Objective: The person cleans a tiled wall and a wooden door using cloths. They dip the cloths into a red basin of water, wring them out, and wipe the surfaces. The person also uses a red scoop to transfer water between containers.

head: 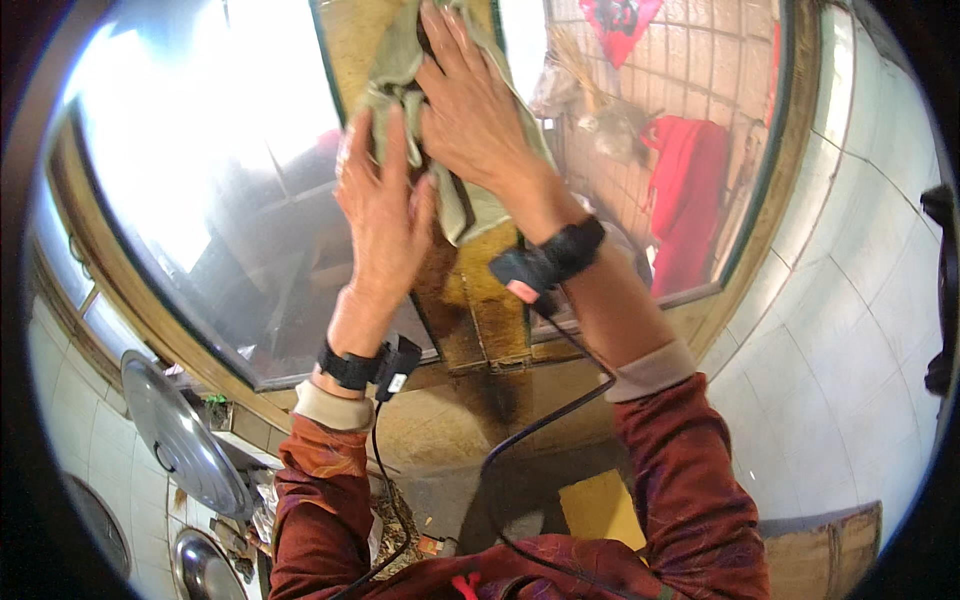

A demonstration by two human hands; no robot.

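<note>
A greenish cloth (480,206) lies against the yellow wooden middle frame (495,315) of a glazed door or window. My right hand (476,112) presses flat on the cloth, fingers pointing up and slightly spread. Lower and to the left, my left hand (386,195) touches the cloth's bunched left edge with fingers apart; whether it grips any fold is unclear. Dark stains mark the wood below the cloth. Both wrists wear black straps with small devices and cables.
Glass panes (262,262) flank the middle frame. Behind the right pane hang a red cloth (686,195) and bags. A large metal lid (184,435) and a metal basin (206,566) stand at lower left. White tiles (832,337) cover the right wall. Yellow board (600,510) lies below.
</note>
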